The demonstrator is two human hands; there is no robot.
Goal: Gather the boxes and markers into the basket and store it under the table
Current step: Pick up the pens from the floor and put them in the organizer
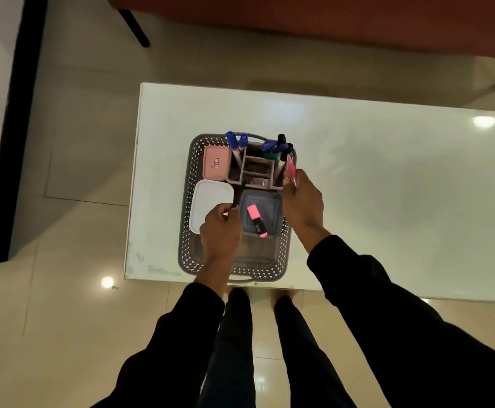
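We see the basket [187, 201] on the table [372, 178], its near handle at the near edge, our legs just behind. Far left in it lies the pink box [216, 162], and near that the white box [211, 201]. Our left hand [221, 228] is closed on a dark pen [238, 193], its long axis running near to far, tip aimed at the organiser [256, 170] just beyond. To the right sits the grey box [262, 213] with a pink highlighter [257, 220] lying on it. Our right hand [302, 201] grips a pink pen [291, 171], upright beside the organiser's right slot, where several markers [280, 147] stand; 2 blue markers [237, 142] fill the left slot. Each hand is nearest its own slot. The table lies bare to the right, and we judge the floor below offers room for storing.
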